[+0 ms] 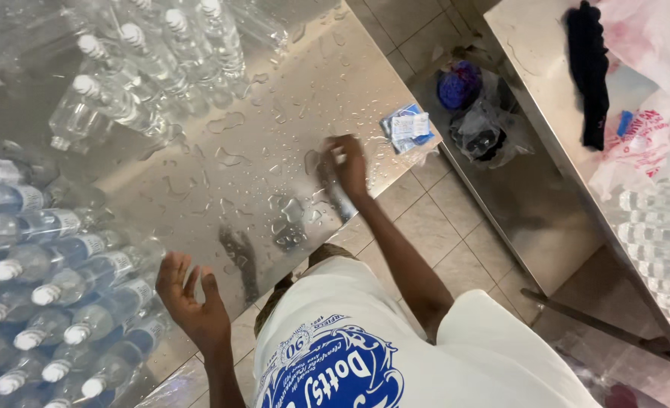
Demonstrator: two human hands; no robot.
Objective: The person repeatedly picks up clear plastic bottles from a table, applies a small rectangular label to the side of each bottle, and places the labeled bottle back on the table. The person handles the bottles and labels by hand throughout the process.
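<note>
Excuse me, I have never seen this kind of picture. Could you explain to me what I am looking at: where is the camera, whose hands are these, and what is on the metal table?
There is no machine here. The one picture comes from a camera worn on a person's head, looking down, so you see that person's own white shirt at the bottom and both bare arms reaching out.

The surface is a wet steel table with water drops on it. Many clear plastic water bottles with white caps lie on it at the left, and more at the top.

The left hand is open, palm showing, close beside the bottles and holding nothing. The right hand is on the table near its edge; it is blurred, so I cannot tell if it grips anything. Beside it lies a small blue and white packet.

At the right is another steel table with plastic bags and a dark cloth.
</note>
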